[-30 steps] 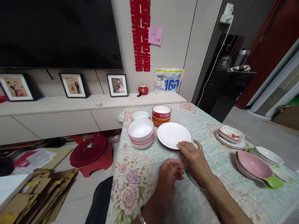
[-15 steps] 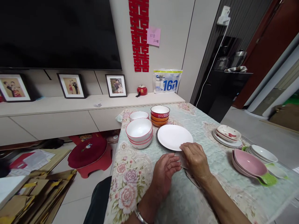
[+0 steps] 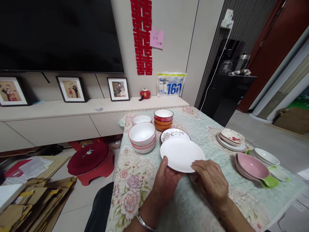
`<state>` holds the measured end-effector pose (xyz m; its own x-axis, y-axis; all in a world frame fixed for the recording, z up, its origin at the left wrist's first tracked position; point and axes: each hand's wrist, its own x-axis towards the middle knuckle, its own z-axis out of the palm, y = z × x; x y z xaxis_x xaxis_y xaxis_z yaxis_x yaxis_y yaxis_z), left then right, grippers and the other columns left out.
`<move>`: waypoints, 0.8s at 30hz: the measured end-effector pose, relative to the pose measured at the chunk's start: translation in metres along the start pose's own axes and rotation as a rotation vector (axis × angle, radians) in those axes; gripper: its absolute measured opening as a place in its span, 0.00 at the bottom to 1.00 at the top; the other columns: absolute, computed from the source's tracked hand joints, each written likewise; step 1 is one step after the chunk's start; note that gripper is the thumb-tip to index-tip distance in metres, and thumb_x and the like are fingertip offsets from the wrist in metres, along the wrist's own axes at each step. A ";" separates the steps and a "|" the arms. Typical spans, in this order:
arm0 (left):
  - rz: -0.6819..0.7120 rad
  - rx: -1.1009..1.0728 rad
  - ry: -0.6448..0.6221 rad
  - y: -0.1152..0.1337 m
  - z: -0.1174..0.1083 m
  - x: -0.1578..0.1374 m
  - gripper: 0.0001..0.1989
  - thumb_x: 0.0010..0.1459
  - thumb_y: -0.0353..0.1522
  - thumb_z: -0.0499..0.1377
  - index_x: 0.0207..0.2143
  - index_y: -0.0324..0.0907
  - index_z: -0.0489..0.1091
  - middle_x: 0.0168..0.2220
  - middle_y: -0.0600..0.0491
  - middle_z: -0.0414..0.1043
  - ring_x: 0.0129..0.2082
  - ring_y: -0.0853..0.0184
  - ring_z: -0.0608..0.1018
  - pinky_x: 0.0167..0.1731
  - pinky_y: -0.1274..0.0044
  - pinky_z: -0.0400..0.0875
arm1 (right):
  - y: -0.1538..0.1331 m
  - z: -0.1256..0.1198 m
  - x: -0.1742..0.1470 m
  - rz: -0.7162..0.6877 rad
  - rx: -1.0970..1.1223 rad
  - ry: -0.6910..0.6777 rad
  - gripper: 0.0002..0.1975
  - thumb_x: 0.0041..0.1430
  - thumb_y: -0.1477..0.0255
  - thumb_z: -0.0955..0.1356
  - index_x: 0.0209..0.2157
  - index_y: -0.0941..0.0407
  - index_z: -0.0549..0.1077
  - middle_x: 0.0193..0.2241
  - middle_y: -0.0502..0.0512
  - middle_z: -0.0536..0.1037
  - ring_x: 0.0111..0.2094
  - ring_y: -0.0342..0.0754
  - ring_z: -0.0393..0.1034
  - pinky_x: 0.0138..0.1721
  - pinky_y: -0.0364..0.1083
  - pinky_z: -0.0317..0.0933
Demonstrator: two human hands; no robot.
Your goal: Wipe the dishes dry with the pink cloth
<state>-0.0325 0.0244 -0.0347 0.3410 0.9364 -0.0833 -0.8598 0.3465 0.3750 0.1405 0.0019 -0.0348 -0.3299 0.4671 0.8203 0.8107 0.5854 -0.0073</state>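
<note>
A plain white plate (image 3: 182, 154) is lifted and tilted toward me above the table. My left hand (image 3: 166, 180) grips its near left rim, thumb on top and fingers underneath. At the near right rim, my right hand (image 3: 212, 183) has its fingertips over the edge; its thumb is hidden. Part of a greyish cloth-like piece (image 3: 193, 179) shows below the right hand, mostly covered. Just behind the white plate lies a patterned plate (image 3: 174, 133) with a dark rim, partly hidden by it.
Left of the plates stand stacked white bowls (image 3: 142, 135) with red rims; behind are orange bowls (image 3: 163, 125) topped by a red bowl (image 3: 163, 115). To the right sit oval dishes (image 3: 232, 137), pink dishes (image 3: 253, 165) and small white dishes (image 3: 266, 156). A flowered tablecloth (image 3: 131, 196) covers the table.
The white plate has come up off the patterned plate and toward me, uncovering the flower design. My left hand, open and apart before, now grips its rim.
</note>
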 end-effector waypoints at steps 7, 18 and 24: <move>-0.065 0.051 0.095 -0.001 0.009 -0.024 0.38 0.43 0.23 0.60 0.60 0.39 0.66 0.48 0.45 0.80 0.55 0.49 0.75 0.56 0.61 0.67 | -0.010 -0.025 -0.030 -0.085 0.041 -0.069 0.21 0.63 0.82 0.64 0.54 0.50 0.71 0.42 0.55 0.83 0.47 0.52 0.77 0.50 0.55 0.65; -0.039 0.186 0.429 0.015 -0.021 -0.112 0.40 0.37 0.21 0.60 0.58 0.42 0.67 0.43 0.48 0.81 0.48 0.51 0.78 0.49 0.65 0.71 | 0.010 -0.003 -0.038 0.255 0.144 -0.337 0.23 0.66 0.71 0.64 0.61 0.52 0.65 0.60 0.63 0.69 0.60 0.57 0.63 0.56 0.59 0.64; -0.071 0.169 0.454 0.007 -0.026 -0.117 0.37 0.36 0.20 0.58 0.54 0.40 0.70 0.37 0.50 0.81 0.45 0.54 0.79 0.49 0.67 0.69 | 0.004 0.003 -0.034 0.450 0.124 -0.456 0.12 0.62 0.73 0.65 0.46 0.54 0.76 0.42 0.59 0.75 0.42 0.54 0.71 0.43 0.52 0.68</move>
<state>-0.0888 -0.0816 -0.0461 0.1646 0.8537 -0.4940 -0.7539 0.4318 0.4951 0.1533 -0.0096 -0.0649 -0.1655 0.9027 0.3972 0.8647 0.3265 -0.3817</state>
